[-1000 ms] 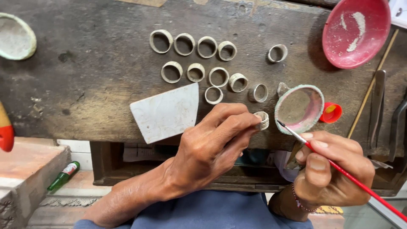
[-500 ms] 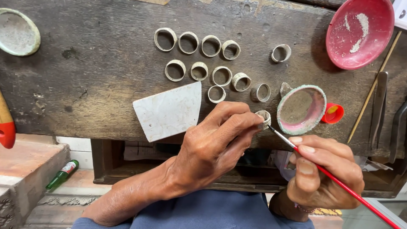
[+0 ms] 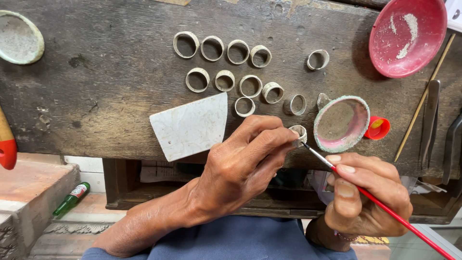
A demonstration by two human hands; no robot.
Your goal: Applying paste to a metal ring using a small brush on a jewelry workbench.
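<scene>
Dark wooden worktop [image 3: 96, 96] carries red bowl [image 3: 406, 36], white tile shard [image 3: 192, 126], small dish [image 3: 341, 124], rows of rings [image 3: 231, 72]. Left hand [image 3: 240, 168] pinches ring [image 3: 298, 135] at worktop's near edge. Right hand [image 3: 365, 192] grips red brush [image 3: 385, 207], tip touching ring.

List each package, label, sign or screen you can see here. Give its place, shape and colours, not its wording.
Small green bottle: lying on the ledge at lower left, with a white and red label band round its middle.
No signs or screens show.
</scene>
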